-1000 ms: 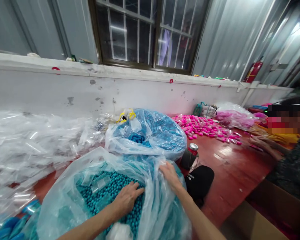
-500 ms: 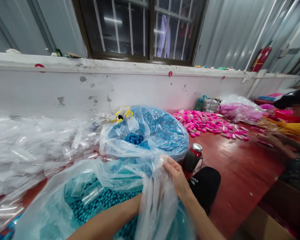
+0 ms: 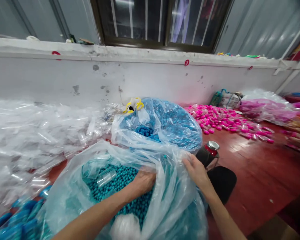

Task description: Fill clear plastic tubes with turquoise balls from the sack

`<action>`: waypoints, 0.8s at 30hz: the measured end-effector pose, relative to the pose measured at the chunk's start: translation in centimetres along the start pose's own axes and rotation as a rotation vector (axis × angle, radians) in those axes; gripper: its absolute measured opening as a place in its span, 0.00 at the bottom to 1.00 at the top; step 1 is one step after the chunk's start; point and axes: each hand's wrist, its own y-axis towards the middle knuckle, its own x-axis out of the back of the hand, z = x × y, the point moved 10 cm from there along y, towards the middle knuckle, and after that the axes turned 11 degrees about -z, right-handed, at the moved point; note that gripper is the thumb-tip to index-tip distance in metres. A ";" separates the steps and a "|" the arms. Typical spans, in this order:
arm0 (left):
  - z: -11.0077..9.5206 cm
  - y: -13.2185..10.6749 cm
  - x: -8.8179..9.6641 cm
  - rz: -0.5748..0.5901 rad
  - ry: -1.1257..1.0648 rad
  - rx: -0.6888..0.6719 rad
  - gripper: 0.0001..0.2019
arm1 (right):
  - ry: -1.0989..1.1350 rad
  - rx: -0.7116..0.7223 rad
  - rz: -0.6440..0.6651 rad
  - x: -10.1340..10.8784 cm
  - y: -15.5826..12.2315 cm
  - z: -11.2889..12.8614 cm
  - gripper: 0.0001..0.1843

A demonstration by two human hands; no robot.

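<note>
A large clear plastic bag [image 3: 62, 200] stands in front of me, wide at the mouth. Inside it lie many small teal beads [image 3: 122, 176], with a clear plastic tube [image 3: 106, 177] on top of them. My left hand [image 3: 144, 181] reaches into the bag, just over the beads; a fold of plastic covers its fingers. At the bag's right rim, my right hand [image 3: 195, 169] pinches the gathered plastic. A crumpled whitish lump [image 3: 126, 226] shows at the near side of the bag.
Behind stands another bag with blue contents [image 3: 182, 126]. Clear plastic packaging [image 3: 40, 140] is heaped at left, pink packed pieces [image 3: 225, 121] at right. A silver-lidded jar [image 3: 212, 148] stands near my dark-clothed knee [image 3: 222, 183] on the red floor [image 3: 262, 173].
The view has turned left and down slightly. My left hand, hidden behind the plastic before, now shows inside the bag. My right hand still grips the rim.
</note>
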 end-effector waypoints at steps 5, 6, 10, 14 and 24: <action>-1.0 -5.7 4.8 -0.135 0.059 -0.028 0.14 | -0.463 0.663 -0.065 -2.0 -7.9 9.2 0.16; -1.0 -6.9 5.5 -0.161 0.062 0.003 0.14 | -0.423 0.783 0.121 -4.5 -10.6 10.1 0.14; 0.5 -11.7 6.1 -0.135 0.077 0.223 0.14 | -0.438 0.916 0.608 -12.0 -17.2 8.6 0.13; 2.6 -14.8 4.7 -0.062 0.132 0.416 0.16 | -0.712 0.705 0.619 -15.2 -13.5 4.7 0.14; 0.6 -12.6 2.0 0.035 0.076 0.335 0.14 | -0.743 0.498 0.362 -22.5 -10.1 8.2 0.18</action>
